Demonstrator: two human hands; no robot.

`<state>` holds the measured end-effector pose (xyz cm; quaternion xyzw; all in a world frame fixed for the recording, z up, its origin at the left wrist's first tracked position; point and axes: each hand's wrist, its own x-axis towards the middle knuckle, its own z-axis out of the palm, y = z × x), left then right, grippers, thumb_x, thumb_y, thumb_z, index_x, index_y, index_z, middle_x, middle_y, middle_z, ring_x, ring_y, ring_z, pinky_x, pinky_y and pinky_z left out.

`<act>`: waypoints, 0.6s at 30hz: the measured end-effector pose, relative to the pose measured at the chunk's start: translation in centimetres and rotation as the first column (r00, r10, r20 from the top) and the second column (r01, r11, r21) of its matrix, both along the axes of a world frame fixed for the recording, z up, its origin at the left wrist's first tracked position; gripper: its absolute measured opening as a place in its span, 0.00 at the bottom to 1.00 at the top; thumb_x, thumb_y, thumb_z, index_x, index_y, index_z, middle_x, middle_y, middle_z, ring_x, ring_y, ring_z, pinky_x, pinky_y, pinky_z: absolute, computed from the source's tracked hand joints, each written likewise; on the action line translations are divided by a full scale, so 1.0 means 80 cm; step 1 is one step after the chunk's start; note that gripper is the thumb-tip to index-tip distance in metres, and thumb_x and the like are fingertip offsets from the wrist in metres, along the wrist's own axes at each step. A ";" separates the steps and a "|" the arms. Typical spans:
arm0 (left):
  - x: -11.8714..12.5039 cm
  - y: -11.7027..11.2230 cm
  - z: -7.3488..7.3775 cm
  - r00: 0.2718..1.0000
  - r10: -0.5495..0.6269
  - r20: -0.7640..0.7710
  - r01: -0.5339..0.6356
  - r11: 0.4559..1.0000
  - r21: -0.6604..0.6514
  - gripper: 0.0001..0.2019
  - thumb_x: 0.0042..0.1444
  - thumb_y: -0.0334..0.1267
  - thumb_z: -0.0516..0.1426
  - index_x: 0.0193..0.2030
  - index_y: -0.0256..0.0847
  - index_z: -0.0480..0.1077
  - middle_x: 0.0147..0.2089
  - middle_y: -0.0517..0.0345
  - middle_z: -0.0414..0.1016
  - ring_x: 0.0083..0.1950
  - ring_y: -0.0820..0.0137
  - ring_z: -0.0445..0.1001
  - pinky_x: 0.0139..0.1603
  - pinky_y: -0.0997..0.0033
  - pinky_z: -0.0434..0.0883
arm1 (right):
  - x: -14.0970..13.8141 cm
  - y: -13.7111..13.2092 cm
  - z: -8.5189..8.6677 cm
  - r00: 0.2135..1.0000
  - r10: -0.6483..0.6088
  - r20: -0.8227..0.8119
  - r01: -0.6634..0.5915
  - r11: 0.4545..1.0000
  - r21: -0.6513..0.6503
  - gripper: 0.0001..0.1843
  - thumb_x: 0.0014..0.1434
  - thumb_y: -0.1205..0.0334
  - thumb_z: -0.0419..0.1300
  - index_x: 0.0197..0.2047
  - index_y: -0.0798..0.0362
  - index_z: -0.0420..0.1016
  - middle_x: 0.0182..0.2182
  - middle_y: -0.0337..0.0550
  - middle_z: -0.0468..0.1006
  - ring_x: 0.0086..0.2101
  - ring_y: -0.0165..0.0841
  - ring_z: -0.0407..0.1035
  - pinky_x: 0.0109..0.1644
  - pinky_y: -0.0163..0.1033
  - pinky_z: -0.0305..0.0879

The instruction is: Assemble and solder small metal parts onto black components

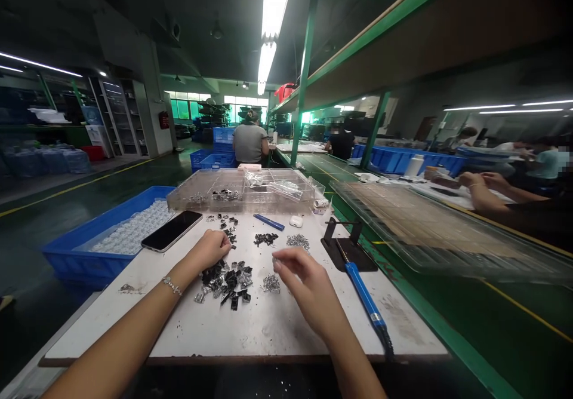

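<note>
My left hand (210, 249) rests on the white work board (268, 327), its fingers curled at the upper edge of a pile of small black and silver parts (226, 282). My right hand (302, 279) hovers just right of that pile, thumb and forefinger pinched together near a little cluster of silver springs (271, 284); whether a part sits between the fingertips is too small to tell. Further back lie a small heap of black parts (265, 239) and a heap of silver parts (298, 242).
A black phone (172, 230) lies at the board's left edge beside a blue crate (89, 249). A clear compartment tray (244, 189) stands at the back. A blue-handled tool (360, 285) rests on a black stand at the right. Other people work at benches beyond.
</note>
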<state>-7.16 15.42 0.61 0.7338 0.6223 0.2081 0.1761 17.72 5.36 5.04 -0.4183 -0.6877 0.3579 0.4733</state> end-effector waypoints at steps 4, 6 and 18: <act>-0.002 -0.004 0.002 0.973 0.031 0.229 -0.031 1.000 -0.003 0.10 0.58 0.41 0.57 0.35 0.35 0.70 0.37 0.54 0.73 0.42 0.64 0.72 0.46 0.59 0.69 | -0.028 0.046 0.031 0.998 0.044 0.045 -0.043 0.999 -0.024 0.07 0.56 0.62 0.59 0.38 0.53 0.75 0.34 0.44 0.76 0.36 0.36 0.71 0.41 0.41 0.67; -0.002 -0.008 0.007 0.924 0.036 0.381 -0.020 0.999 -0.044 0.12 0.57 0.44 0.57 0.34 0.35 0.70 0.34 0.53 0.75 0.39 0.63 0.74 0.43 0.60 0.71 | -0.041 0.066 0.033 0.996 0.065 0.054 -0.064 0.998 -0.019 0.05 0.53 0.65 0.61 0.35 0.53 0.76 0.33 0.42 0.76 0.35 0.36 0.70 0.41 0.42 0.66; 0.018 -0.043 0.039 0.416 0.104 0.903 0.234 0.948 -0.217 0.07 0.54 0.31 0.60 0.40 0.36 0.71 0.41 0.51 0.78 0.44 0.69 0.76 0.52 0.70 0.72 | -0.034 0.090 0.005 0.924 0.168 -0.343 -0.255 0.940 -0.226 0.14 0.48 0.59 0.66 0.38 0.55 0.78 0.31 0.42 0.79 0.35 0.35 0.74 0.49 0.45 0.67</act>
